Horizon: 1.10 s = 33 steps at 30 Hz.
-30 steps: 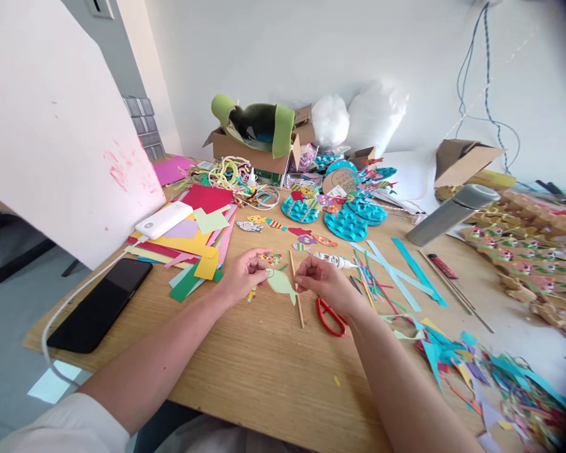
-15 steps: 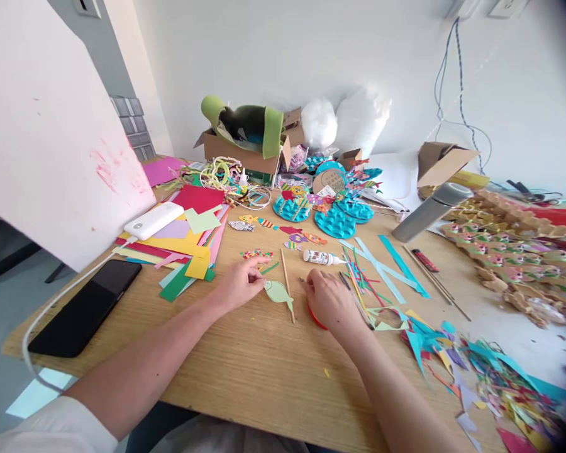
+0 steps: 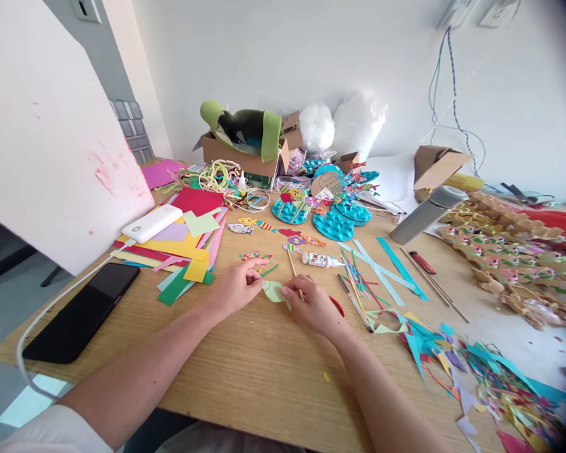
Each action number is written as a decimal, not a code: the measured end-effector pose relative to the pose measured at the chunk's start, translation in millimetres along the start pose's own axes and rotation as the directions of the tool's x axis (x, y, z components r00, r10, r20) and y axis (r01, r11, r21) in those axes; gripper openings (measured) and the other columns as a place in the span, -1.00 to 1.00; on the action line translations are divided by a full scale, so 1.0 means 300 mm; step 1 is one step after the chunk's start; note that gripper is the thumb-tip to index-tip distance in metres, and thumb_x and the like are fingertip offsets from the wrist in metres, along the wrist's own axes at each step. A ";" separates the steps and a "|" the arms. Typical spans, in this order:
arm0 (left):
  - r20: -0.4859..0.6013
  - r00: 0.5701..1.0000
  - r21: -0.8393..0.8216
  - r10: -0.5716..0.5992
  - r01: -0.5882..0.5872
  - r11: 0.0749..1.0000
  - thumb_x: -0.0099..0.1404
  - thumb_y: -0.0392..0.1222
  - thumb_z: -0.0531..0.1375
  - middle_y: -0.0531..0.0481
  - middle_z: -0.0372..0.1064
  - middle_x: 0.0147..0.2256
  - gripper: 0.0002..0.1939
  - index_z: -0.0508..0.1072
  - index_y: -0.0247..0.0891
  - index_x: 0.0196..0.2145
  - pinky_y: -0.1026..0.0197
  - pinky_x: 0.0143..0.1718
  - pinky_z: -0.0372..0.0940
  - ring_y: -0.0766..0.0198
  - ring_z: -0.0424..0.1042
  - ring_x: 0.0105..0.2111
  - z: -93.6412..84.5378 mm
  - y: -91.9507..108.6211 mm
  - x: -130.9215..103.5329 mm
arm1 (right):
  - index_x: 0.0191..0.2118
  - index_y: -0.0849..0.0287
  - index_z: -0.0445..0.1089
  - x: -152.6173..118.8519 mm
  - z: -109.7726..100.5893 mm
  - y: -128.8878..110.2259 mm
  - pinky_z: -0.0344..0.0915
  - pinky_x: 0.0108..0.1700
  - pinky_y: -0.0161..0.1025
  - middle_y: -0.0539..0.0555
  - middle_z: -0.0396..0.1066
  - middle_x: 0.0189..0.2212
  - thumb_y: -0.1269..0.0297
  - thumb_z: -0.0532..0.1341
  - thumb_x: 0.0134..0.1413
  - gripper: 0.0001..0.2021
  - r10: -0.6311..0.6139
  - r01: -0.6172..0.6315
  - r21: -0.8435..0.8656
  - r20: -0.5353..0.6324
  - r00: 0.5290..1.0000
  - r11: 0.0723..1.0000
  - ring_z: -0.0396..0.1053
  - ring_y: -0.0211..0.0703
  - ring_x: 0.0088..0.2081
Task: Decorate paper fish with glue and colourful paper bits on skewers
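Note:
A light green paper fish (image 3: 273,290) with a drawn eye and mouth lies between my hands, just over the table. My left hand (image 3: 239,288) pinches its head end between thumb and forefinger. From the other side my right hand (image 3: 315,305) has thumb and fingertips closed on its tail end. A thin wooden stick (image 3: 292,264) runs under the fingers of my right hand, which hide its lower part. Beyond that hand a red curved thing (image 3: 337,306) peeks out, mostly covered. A white glue bottle (image 3: 318,259) lies on its side just behind.
Coloured paper sheets (image 3: 200,202), a power bank (image 3: 151,223) and a phone (image 3: 80,313) lie to the left. Finished paper fish (image 3: 290,233) and blue egg-carton pieces (image 3: 334,223) sit behind. Rightward are pens (image 3: 356,303), paper strips (image 3: 382,270), a grey flask (image 3: 427,214) and paper scraps (image 3: 453,355).
My right hand has moved left from beside the red curved thing, over the stick, and taken hold of the fish's tail. My left hand stays at the fish's head.

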<state>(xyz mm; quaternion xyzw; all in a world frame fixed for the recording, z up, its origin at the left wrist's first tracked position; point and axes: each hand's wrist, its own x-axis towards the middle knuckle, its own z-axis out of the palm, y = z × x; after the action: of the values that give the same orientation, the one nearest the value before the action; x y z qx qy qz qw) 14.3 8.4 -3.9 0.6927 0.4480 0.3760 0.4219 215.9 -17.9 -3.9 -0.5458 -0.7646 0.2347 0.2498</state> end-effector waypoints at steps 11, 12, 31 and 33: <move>0.222 0.975 0.392 0.000 -0.090 0.915 0.11 -0.34 0.15 0.12 0.33 -0.62 -0.73 0.54 -0.20 -0.23 0.31 -0.53 0.08 0.33 0.27 -0.62 0.027 -0.049 -0.021 | -0.45 0.16 0.39 -0.021 0.021 0.021 0.13 -0.17 -0.18 0.10 0.39 -0.31 0.17 0.32 0.02 -0.81 0.010 0.003 -0.289 0.044 0.999 0.957 0.24 -0.04 -0.17; 0.230 0.973 0.453 0.005 -0.111 0.885 0.13 -0.31 0.16 0.11 0.33 -0.62 -0.77 0.55 -0.18 -0.27 0.29 -0.52 0.09 0.31 0.27 -0.62 0.029 -0.049 -0.025 | -0.40 0.16 0.41 -0.020 0.017 0.025 0.14 -0.15 -0.17 0.10 0.39 -0.30 0.15 0.31 0.03 -0.82 -0.001 0.010 -0.275 0.032 0.999 0.962 0.24 -0.04 -0.16; 0.559 0.764 0.542 0.321 -0.630 0.556 0.37 -0.16 0.09 -0.14 0.39 0.00 -0.66 0.39 -0.29 0.05 -0.02 0.07 0.24 0.08 0.30 0.02 0.086 -0.008 -0.082 | -0.38 0.14 0.34 -0.040 -0.154 0.094 -0.01 -0.43 -0.26 0.09 0.48 -0.39 0.13 0.29 0.00 -0.79 0.416 -0.308 -0.495 0.122 0.901 0.813 0.39 -0.07 -0.33; 0.548 0.770 0.551 0.327 -0.626 0.552 0.37 -0.14 0.09 -0.14 0.39 0.00 -0.67 0.40 -0.26 0.05 -0.01 0.08 0.23 0.10 0.29 0.02 0.087 -0.009 -0.082 | -0.38 0.15 0.35 -0.043 -0.160 0.100 -0.01 -0.42 -0.25 0.10 0.48 -0.36 0.15 0.28 0.01 -0.81 0.421 -0.303 -0.507 0.134 0.897 0.807 0.39 -0.07 -0.32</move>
<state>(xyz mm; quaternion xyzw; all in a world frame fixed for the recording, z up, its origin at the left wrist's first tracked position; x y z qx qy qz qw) 29.1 -20.6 -19.3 0.9545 0.2546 0.1331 0.0799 271.7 -17.1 12.2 -0.6941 -0.7036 0.1482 -0.0350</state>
